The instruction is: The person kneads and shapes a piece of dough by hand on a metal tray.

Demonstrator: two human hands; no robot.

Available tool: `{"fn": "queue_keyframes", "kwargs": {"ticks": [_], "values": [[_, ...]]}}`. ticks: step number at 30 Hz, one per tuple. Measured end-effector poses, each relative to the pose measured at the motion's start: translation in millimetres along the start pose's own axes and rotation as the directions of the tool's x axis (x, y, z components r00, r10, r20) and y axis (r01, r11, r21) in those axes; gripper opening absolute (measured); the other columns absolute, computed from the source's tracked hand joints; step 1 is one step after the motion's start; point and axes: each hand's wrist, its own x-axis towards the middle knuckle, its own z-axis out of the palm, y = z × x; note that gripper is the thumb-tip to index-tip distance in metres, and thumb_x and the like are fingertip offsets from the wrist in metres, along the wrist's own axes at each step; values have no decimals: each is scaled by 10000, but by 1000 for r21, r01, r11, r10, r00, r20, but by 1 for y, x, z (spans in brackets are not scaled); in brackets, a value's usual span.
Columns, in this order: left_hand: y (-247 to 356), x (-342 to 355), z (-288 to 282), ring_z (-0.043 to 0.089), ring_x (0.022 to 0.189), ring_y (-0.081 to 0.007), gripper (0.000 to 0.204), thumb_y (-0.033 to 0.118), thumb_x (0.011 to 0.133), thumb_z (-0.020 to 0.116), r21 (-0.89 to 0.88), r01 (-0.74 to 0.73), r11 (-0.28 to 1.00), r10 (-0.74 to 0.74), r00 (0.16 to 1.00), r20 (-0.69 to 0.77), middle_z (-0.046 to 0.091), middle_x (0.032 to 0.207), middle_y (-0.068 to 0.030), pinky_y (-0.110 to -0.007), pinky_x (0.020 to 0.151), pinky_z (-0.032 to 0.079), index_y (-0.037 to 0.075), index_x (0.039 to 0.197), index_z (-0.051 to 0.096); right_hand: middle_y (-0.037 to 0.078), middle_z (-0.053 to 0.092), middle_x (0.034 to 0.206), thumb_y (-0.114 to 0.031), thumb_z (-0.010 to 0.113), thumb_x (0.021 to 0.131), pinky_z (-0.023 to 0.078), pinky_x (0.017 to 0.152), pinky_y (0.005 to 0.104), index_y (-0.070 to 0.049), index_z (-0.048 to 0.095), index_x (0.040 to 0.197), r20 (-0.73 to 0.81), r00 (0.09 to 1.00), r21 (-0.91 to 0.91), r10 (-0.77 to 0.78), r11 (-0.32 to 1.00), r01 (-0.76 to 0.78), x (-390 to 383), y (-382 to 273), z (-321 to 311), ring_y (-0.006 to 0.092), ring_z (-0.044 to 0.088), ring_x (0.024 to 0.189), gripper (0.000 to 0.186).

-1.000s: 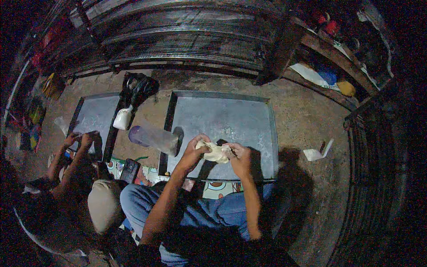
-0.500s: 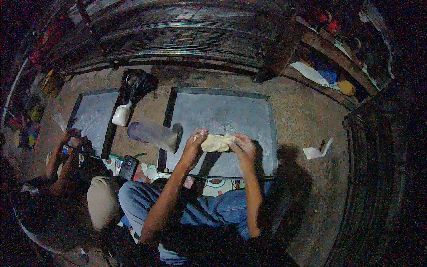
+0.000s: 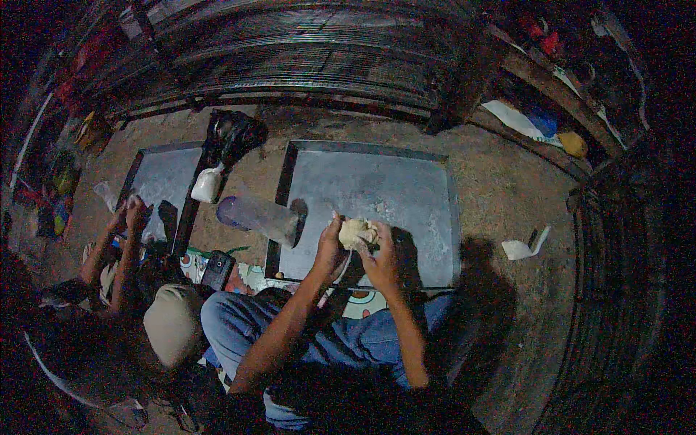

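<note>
I sit on the ground in blue trousers in front of a large grey metal tray (image 3: 377,188). Both hands are raised over its near edge. My left hand (image 3: 330,250) and my right hand (image 3: 383,259) together grip a pale lump of dough (image 3: 357,232), which shows between the fingers just above them. The lump is held off the tray surface. A purple-tinted plastic container (image 3: 257,215) lies on its side just left of the tray.
A second person with a light cap (image 3: 172,322) sits at my left, hands raised over a smaller grey tray (image 3: 165,174). A white bag (image 3: 206,185) and black bag (image 3: 235,134) lie between the trays. A white scoop (image 3: 523,246) lies right. Corrugated wall behind.
My hands have pressed the stretched dough back into a compact lump and lifted it a little. The neighbour's hands moved slightly.
</note>
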Motion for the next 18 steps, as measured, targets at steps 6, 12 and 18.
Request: {"fn": "queue_keyframes", "kwargs": {"ticks": [6,12,18], "values": [[-11,0,2,562,1010,-240,313,333,944,435,-107,9,994,-10,1000,-9,570,1051,-100,-355,899,440,56,1068,510,139,502,1166,-183,657,796,406,939,369,-16,332,1311,-129,991,163,-38,985,59,4,11,5,275,505,1080,631],[-39,5,-7,411,1238,-270,310,145,859,547,447,-215,868,7,907,422,461,1294,-111,-365,1016,341,74,1160,544,9,564,863,-368,541,896,439,657,255,-101,564,937,-231,869,812,437,579,-75,11,38,17,128,551,787,272],[-20,-10,13,422,1165,-321,561,140,679,728,868,-473,152,238,870,432,462,1222,-123,-451,969,298,103,1210,548,76,635,940,-338,539,874,498,653,284,-58,587,993,140,845,961,517,135,-242,16,69,3,196,628,784,308]]}}
